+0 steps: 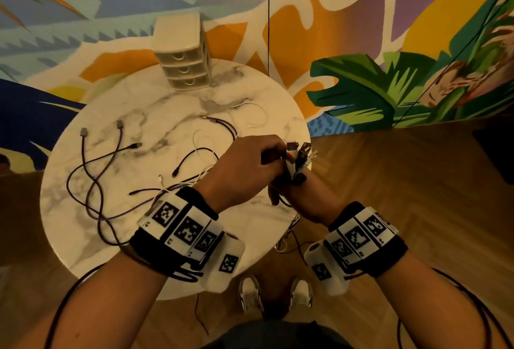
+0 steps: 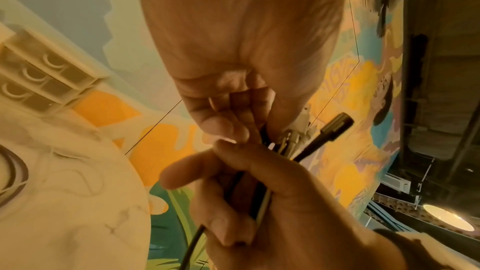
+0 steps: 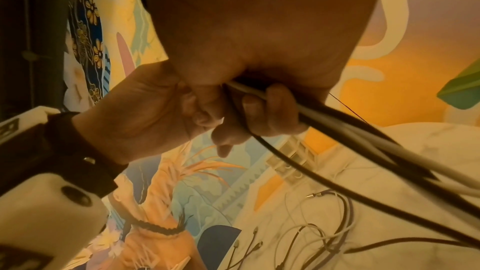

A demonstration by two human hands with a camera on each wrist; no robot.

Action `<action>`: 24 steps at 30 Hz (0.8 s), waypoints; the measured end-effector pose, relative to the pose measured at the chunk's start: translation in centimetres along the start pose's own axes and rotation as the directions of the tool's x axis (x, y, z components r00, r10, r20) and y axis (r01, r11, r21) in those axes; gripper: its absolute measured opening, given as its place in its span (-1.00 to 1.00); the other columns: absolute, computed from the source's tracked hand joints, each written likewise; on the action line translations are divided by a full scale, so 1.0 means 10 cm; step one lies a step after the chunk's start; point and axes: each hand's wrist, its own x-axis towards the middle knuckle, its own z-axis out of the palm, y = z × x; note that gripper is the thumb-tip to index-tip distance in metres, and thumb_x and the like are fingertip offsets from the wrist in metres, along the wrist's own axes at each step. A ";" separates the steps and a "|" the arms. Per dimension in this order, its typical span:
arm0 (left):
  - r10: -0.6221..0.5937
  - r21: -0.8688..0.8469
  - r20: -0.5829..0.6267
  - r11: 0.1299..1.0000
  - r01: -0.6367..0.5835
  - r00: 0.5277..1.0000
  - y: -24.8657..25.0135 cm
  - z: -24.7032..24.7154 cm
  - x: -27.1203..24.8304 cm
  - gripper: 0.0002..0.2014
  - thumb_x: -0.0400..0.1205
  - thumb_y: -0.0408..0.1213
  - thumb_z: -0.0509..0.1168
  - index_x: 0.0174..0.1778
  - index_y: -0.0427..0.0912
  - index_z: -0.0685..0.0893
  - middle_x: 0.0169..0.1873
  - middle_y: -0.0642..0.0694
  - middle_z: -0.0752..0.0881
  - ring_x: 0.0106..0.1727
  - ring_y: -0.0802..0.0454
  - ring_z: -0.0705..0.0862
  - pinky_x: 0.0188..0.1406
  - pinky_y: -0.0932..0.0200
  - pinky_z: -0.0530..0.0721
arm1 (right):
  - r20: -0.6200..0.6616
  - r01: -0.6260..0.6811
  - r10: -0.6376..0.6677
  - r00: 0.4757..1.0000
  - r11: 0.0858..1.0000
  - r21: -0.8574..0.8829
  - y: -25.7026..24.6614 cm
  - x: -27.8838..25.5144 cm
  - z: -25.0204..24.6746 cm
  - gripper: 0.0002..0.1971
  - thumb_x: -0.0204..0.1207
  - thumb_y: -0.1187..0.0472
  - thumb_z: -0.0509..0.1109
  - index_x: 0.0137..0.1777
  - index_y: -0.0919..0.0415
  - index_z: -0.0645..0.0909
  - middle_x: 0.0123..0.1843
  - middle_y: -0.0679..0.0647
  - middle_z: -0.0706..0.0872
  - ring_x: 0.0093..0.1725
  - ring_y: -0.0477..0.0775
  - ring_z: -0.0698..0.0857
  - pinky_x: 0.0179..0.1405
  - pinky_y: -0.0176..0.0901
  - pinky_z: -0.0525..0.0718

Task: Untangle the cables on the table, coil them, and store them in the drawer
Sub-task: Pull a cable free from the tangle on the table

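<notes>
The right hand grips a bundle of cable ends above the table's right edge; the left hand pinches the plugs. Loose cables lie on the table, with the drawer unit at its far side.

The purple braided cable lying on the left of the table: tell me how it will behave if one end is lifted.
The purple braided cable probably goes floppy: it lies in loose crossing loops on the marble table. Its loops cross the black cable, so lifting one end would likely drag that along. It looks thin, so probably light, with the plug ends swinging.
</notes>
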 end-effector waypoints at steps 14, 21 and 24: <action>0.005 -0.212 -0.137 0.977 -0.034 0.991 -0.35 0.22 0.18 -0.59 0.50 -0.52 0.22 0.19 -0.04 0.63 0.04 -0.05 0.64 -0.21 0.25 0.55 -0.21 0.40 0.48 | -0.253 0.048 0.015 0.967 0.970 0.239 0.04 -0.02 -0.26 -0.46 0.74 0.23 -0.01 -0.42 0.38 0.60 -0.56 0.26 0.57 -0.58 0.08 0.55 -0.39 -0.25 0.61; -0.160 0.395 0.377 0.919 -0.002 0.912 -1.17 1.00 0.42 -0.38 0.57 -0.43 0.24 0.57 -0.05 0.29 0.44 -0.09 0.35 0.25 -0.15 0.55 0.21 -0.04 0.56 | -0.272 0.105 0.012 0.962 0.906 0.411 0.07 -0.11 -0.57 -0.50 0.71 0.18 -0.03 -0.48 0.33 0.37 -0.70 0.11 0.32 -0.72 0.10 0.36 -0.40 0.07 0.71; -0.330 0.573 0.308 0.813 0.103 0.892 -1.48 1.06 0.59 -0.33 0.60 -0.38 0.21 0.63 -0.03 0.13 0.59 -0.07 0.17 0.45 -0.19 0.43 0.33 -0.08 0.52 | -0.280 0.102 0.030 0.959 0.891 0.443 0.09 -0.16 -0.60 -0.52 0.72 0.19 -0.05 -0.45 0.31 0.35 -0.70 0.07 0.31 -0.73 0.04 0.33 -0.48 0.00 0.69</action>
